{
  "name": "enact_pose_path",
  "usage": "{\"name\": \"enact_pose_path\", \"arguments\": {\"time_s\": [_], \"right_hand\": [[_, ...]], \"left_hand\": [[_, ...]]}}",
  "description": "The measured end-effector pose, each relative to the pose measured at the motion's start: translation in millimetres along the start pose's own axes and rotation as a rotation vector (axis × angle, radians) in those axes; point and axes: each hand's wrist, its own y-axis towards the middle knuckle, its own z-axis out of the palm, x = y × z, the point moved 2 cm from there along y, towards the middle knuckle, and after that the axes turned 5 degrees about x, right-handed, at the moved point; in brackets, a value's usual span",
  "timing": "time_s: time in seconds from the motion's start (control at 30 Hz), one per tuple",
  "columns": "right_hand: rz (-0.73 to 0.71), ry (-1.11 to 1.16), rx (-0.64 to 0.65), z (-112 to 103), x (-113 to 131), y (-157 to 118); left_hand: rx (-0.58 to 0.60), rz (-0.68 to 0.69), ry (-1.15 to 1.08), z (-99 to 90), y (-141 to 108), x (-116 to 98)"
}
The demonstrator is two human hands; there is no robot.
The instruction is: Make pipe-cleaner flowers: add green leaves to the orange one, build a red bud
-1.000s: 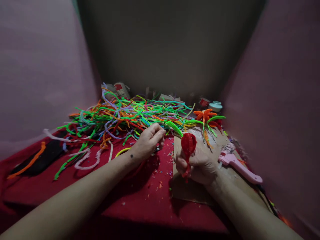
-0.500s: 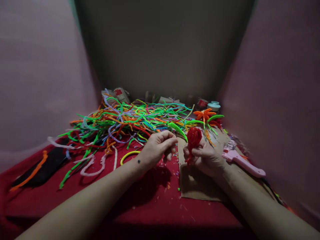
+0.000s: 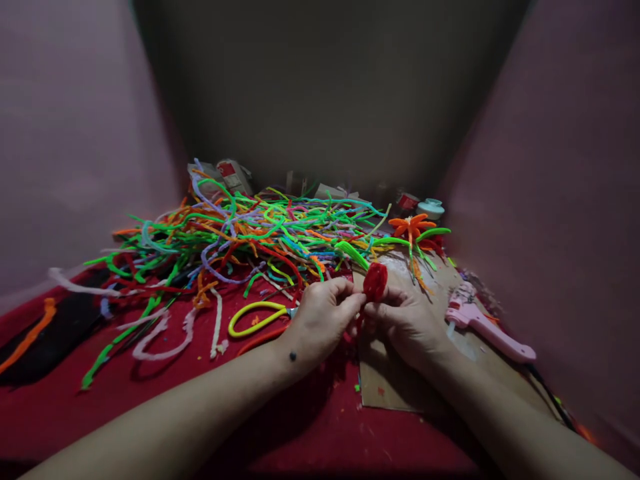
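Observation:
A red fuzzy pipe-cleaner piece (image 3: pixel 375 281), rounded at the top, is held up between my two hands. My right hand (image 3: pixel 407 323) grips its lower part with bent fingers. From the other side, my left hand (image 3: pixel 327 317) pinches its edge between thumb and fingertips. The piece's lower end is mostly hidden by my fingers. Below my right hand lies a cardboard sheet (image 3: pixel 390 387). Left of my left hand are scissors or pliers with yellow handles (image 3: pixel 257 319), partly covered by my wrist.
A heap of many-coloured pipe cleaners (image 3: pixel 260 227) spreads across the back of the red cloth (image 3: pixel 165 413). An orange pipe-cleaner flower (image 3: pixel 411 227) lies at the cardboard's far end. A pink glue gun (image 3: pixel 493 327) rests at the right, near a pale blue jar (image 3: pixel 431 209).
My left hand has moved right and now pinches the red piece, which it was apart from before. The red piece has shifted slightly left and down. More of the yellow handles shows.

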Motion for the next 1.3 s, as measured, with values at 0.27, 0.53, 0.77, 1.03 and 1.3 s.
{"name": "enact_pose_path", "arguments": {"time_s": [0.27,0.53,0.77,1.03,1.3], "right_hand": [[-0.023,0.035,-0.018,2.0,0.7,-3.1],[-0.003,0.029,-0.025,4.2,1.6,-5.0],[0.005,0.183,0.027,0.2,-8.6,1.5],[0.035,0.261,0.086,-1.1,-9.2,3.5],[0.100,0.167,0.090,-3.1,-1.8,1.8]], "left_hand": [[0.145,-0.165,-0.141,0.4,-2.6,-10.1],[0.092,-0.150,-0.132,5.8,-2.7,-1.9],[0.039,-0.146,-0.223,10.6,-2.8,-1.5],[0.056,-0.060,-0.161,10.7,-3.3,0.8],[0.078,0.080,0.050,7.4,-6.4,0.1]]}}
